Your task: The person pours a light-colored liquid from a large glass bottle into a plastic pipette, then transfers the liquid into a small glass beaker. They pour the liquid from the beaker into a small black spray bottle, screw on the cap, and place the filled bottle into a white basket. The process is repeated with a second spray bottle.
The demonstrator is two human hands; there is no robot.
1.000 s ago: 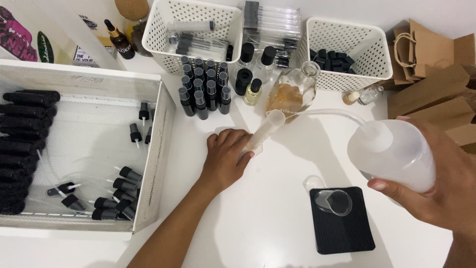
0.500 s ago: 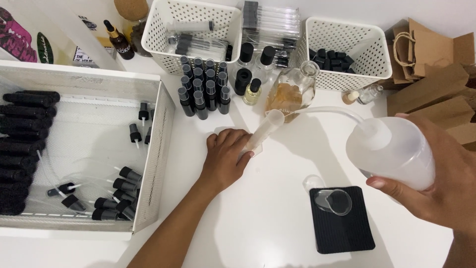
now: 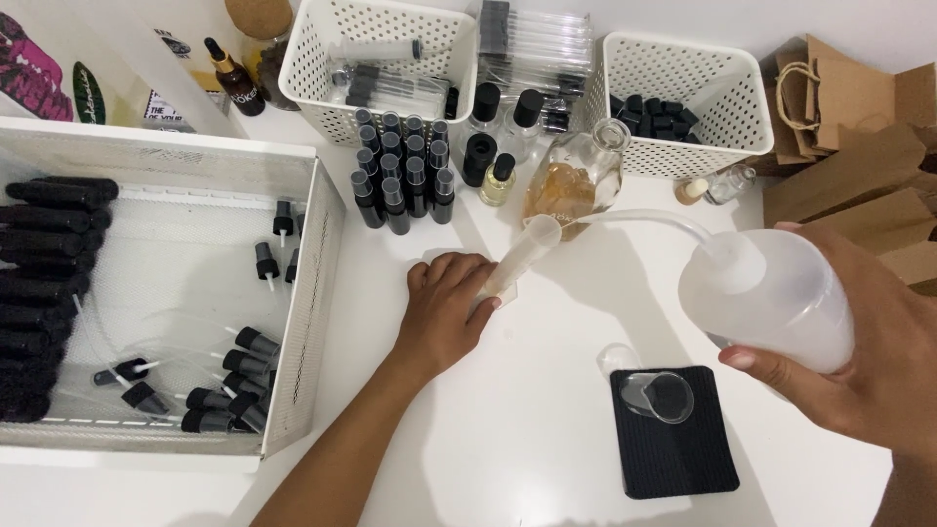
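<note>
My right hand (image 3: 869,361) grips a translucent squeeze wash bottle (image 3: 771,298) at the right; its bent spout (image 3: 644,220) curves left to the mouth of a clear plastic measuring cylinder (image 3: 517,259). My left hand (image 3: 444,312) rests on the white table and holds the base of that tilted cylinder. Just behind the cylinder stands a glass flask with amber liquid (image 3: 571,181). A small glass beaker (image 3: 659,395) sits on a black square scale (image 3: 673,434) below the wash bottle.
A white tray (image 3: 317,283) at the left holds black spray pump caps and dark tubes. Rows of dark small bottles (image 3: 400,171) stand mid-table. White perforated baskets (image 3: 673,102) with vials and caps line the back. Brown paper bags (image 3: 849,127) lie at the right.
The wash bottle in my right hand has shifted slightly down and left. My left hand and the cylinder have stayed in place.
</note>
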